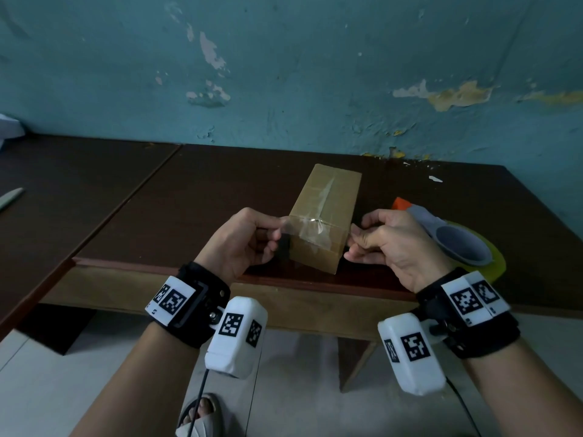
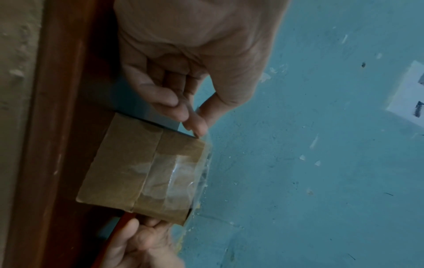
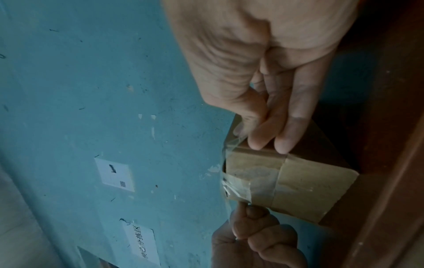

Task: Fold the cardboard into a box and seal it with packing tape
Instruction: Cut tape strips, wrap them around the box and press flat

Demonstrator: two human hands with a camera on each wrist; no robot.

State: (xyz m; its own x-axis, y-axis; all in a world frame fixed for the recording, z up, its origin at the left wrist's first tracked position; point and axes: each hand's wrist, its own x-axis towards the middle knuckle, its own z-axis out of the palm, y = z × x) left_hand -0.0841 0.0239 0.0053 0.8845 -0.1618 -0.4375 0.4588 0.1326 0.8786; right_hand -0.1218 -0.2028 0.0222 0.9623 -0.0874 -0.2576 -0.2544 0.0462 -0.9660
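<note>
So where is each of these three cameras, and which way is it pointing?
Head: worn on the head, looking down at the cardboard box on the table; both forearms, left hand, right hand and a sandalled foot show.
Left wrist: looks along the left hand's fingers at the box end; right hand below.
Right wrist: looks along the right hand's fingers at the same end; left hand below.
Shared: all three see the clear tape pinched across the box.

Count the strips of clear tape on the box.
2: one strip runs lengthwise along the top of the box; the other strip crosses its near end, pinched by both hands. More may be hidden underneath.
</note>
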